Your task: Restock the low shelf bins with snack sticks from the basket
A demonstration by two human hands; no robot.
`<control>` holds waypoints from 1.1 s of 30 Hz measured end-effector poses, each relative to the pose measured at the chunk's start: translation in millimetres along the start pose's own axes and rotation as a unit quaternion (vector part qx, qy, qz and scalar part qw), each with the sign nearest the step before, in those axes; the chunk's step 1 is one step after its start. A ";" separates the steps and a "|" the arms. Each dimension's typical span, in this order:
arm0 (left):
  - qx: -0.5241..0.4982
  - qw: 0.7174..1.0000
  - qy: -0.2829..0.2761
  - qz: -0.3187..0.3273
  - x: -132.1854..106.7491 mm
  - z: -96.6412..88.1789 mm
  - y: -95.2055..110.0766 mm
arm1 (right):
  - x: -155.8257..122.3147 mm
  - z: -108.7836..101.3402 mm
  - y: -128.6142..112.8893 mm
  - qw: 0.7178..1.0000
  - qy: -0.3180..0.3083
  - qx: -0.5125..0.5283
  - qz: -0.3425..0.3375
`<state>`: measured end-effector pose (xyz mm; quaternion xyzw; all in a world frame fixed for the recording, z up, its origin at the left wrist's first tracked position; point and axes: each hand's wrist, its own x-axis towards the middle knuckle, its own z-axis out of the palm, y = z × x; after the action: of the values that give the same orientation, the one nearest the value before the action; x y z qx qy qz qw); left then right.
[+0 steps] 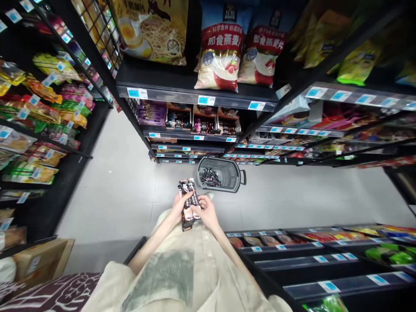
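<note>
find a stack of packets below centre, clasped snugly by left hand at nine o'clock and right hand at three, with both thumbs on top. keep edges aligned and pressure even to prevent slipping; note basket on floor toward two o'clock.

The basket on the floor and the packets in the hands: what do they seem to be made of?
Basket: probably plastic, grey and fairly matte; it looks moulded and perforated. Packets: likely thin plastic or foil film, somewhat glossy, printed, with pale glints.
</note>
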<state>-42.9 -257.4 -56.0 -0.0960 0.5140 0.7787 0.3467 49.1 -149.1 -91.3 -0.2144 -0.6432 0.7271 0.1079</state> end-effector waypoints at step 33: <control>-0.025 0.993 -0.114 -0.036 9.3 -36.9 21.1 | -15.9 -3.4 -6.7 0.991 -0.030 0.057 0.119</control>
<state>-70.9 -290.2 -62.0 -0.0342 0.4475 0.7841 0.4286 63.9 -151.9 -82.3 -0.2612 -0.5732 0.7765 0.0135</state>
